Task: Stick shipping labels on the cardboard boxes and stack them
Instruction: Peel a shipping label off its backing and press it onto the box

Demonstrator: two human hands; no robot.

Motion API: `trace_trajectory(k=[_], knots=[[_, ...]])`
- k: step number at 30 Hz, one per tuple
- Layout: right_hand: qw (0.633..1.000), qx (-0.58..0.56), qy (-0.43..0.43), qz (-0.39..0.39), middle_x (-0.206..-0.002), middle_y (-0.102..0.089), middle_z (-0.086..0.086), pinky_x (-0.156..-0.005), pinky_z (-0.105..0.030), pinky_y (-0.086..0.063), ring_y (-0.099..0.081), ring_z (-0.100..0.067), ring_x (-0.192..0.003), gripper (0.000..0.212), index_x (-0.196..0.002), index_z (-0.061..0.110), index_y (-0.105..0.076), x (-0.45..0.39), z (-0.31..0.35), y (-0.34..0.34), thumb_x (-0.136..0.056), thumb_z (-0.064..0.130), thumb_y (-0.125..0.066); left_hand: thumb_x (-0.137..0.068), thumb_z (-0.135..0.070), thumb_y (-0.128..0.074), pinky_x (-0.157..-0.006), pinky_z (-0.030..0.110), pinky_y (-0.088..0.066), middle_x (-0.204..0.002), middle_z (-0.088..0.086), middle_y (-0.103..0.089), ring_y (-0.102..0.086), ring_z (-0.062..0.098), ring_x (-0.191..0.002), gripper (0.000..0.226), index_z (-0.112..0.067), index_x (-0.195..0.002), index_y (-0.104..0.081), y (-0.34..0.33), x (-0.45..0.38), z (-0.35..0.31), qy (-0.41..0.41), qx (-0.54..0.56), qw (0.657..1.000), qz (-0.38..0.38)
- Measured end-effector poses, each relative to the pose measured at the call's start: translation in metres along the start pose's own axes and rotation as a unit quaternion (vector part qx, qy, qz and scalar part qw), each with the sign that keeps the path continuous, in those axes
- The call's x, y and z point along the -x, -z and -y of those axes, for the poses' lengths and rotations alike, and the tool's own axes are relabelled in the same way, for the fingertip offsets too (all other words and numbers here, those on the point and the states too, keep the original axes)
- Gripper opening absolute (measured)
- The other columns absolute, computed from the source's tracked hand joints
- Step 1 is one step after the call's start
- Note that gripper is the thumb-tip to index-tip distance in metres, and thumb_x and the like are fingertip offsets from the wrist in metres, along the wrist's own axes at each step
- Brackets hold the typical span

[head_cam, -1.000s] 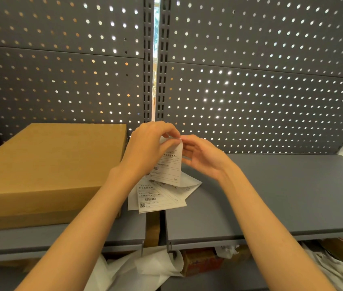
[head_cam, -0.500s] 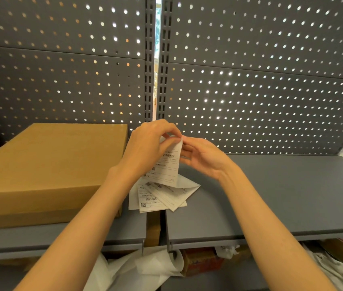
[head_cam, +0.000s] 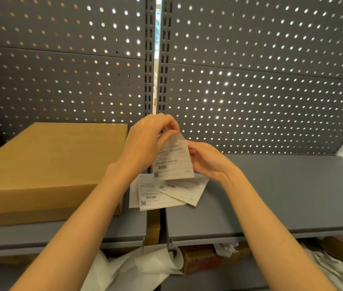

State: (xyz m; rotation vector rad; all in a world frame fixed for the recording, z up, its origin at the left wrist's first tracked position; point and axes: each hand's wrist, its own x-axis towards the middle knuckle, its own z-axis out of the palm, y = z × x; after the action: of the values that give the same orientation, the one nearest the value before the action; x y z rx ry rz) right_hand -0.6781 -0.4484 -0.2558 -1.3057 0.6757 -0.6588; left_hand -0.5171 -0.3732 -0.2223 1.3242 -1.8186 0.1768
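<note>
One shipping label (head_cam: pixel 173 160) is pinched at its top corner by the left hand (head_cam: pixel 147 141) and at its right edge by the right hand (head_cam: pixel 207 160), above loose labels (head_cam: pixel 162 194) beside a cardboard box (head_cam: pixel 46 162).

The label (head_cam: pixel 173 159) has tipped up — more print faces the camera

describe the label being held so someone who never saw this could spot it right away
Start at the big flat cardboard box on the left of the grey shelf. Just right of it, loose labels lie fanned on the shelf. The held label is the one lifted upright above them, pinched at its top by the left hand and at its side by the right hand.
</note>
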Motion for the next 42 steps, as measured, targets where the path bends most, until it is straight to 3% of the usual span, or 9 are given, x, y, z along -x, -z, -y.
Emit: trace_trajectory(k=[7, 12, 16, 19, 22, 24, 30, 39, 42], knots=[[1.0, 0.016, -0.007, 0.001, -0.124, -0.061, -0.019, -0.099, -0.04, -0.047, -0.057, -0.03, -0.117, 0.035, -0.12, -0.003, -0.06, 0.002, -0.008, 0.006, -0.094, 0.02, -0.053, -0.091, -0.021, -0.058, -0.073, 0.027, -0.045, -0.085, -0.011, -0.063, -0.056, 0.008, -0.081, 0.007, -0.021, -0.087, -0.064, 0.006, 0.0, -0.002, 0.001, 0.022, 1.0, -0.014], [1.0, 0.023, -0.012, -0.015, -0.12, -0.065, -0.014, -0.079, -0.022, -0.054, -0.065, -0.018, -0.103, 0.031, -0.119, -0.001, -0.061, 0.003, -0.01, 0.007, -0.095, 0.017, -0.052, -0.091, -0.02, -0.058, -0.075, 0.024, -0.044, -0.085, -0.011, -0.062, -0.055, 0.006, -0.08, 0.007, -0.018, -0.088, -0.064, 0.01, 0.0, -0.001, -0.001, 0.024, 1.0, -0.017], [0.999, -0.025, -0.014, -0.045, -0.115, -0.065, -0.015, -0.083, -0.029, -0.054, -0.065, -0.02, -0.099, 0.036, -0.122, -0.004, -0.057, 0.001, -0.01, 0.008, -0.095, 0.02, -0.052, -0.09, -0.017, -0.059, -0.072, 0.024, -0.044, -0.083, -0.013, -0.061, -0.054, 0.001, -0.078, 0.006, -0.019, -0.087, -0.064, 0.011, 0.003, 0.001, -0.003, 0.034, 0.999, -0.006], [0.996, -0.074, -0.003, -0.059, -0.104, -0.065, -0.012, -0.084, -0.033, -0.051, -0.064, -0.021, -0.089, 0.018, -0.105, 0.006, -0.057, 0.0, -0.006, 0.007, -0.095, 0.02, -0.051, -0.089, -0.017, -0.06, -0.075, 0.034, -0.049, -0.085, -0.011, -0.063, -0.057, 0.006, -0.081, 0.005, -0.02, -0.088, -0.065, 0.009, 0.005, 0.003, 0.003, 0.042, 0.999, 0.0], [0.996, -0.069, -0.006, -0.048, -0.088, -0.067, -0.006, -0.073, -0.028, -0.052, -0.065, -0.017, -0.076, 0.024, -0.092, 0.014, -0.058, 0.003, 0.001, 0.001, -0.095, 0.036, -0.049, -0.089, -0.018, -0.06, -0.075, 0.038, -0.05, -0.085, -0.01, -0.062, -0.058, 0.009, -0.081, 0.006, -0.02, -0.089, -0.065, 0.008, 0.004, 0.004, 0.003, 0.046, 0.999, 0.001], [0.998, -0.057, -0.012, -0.033, -0.083, -0.067, -0.003, -0.075, -0.029, -0.051, -0.064, -0.017, -0.075, 0.033, -0.091, 0.014, -0.06, 0.006, 0.005, -0.003, -0.091, 0.046, -0.05, -0.089, -0.018, -0.059, -0.075, 0.039, -0.05, -0.085, -0.011, -0.062, -0.059, 0.01, -0.081, 0.005, -0.02, -0.088, -0.064, 0.008, 0.004, 0.004, 0.002, 0.049, 0.999, 0.002], [0.999, 0.01, 0.011, -0.037, -0.098, -0.063, -0.005, -0.08, -0.03, -0.045, -0.059, -0.017, -0.086, 0.041, -0.128, 0.004, -0.052, 0.007, 0.004, -0.007, -0.089, 0.016, -0.06, -0.089, -0.017, -0.06, -0.075, 0.039, -0.05, -0.086, -0.009, -0.063, -0.059, 0.011, -0.08, 0.006, -0.02, -0.087, -0.064, 0.009, 0.003, 0.002, 0.002, 0.047, 0.999, 0.002], [0.997, 0.003, 0.02, -0.071, -0.088, -0.069, -0.001, -0.069, -0.022, -0.052, -0.063, -0.013, -0.076, 0.04, -0.125, 0.004, -0.052, 0.004, -0.003, 0.0, -0.087, 0.009, -0.063, -0.09, -0.018, -0.059, -0.07, 0.022, -0.042, -0.085, -0.01, -0.062, -0.055, 0.002, -0.077, 0.007, -0.023, -0.086, -0.062, 0.016, 0.004, 0.003, 0.013, 0.048, 0.999, 0.009], [0.997, 0.011, 0.011, -0.08, -0.086, -0.069, -0.001, -0.067, -0.023, -0.052, -0.064, -0.013, -0.074, 0.04, -0.125, 0.006, -0.053, 0.004, -0.006, 0.002, -0.087, 0.01, -0.063, -0.09, -0.018, -0.059, -0.069, 0.024, -0.045, -0.085, -0.01, -0.062, -0.056, 0.003, -0.076, 0.007, -0.022, -0.085, -0.062, 0.017, 0.004, 0.003, 0.017, 0.052, 0.998, 0.004]])
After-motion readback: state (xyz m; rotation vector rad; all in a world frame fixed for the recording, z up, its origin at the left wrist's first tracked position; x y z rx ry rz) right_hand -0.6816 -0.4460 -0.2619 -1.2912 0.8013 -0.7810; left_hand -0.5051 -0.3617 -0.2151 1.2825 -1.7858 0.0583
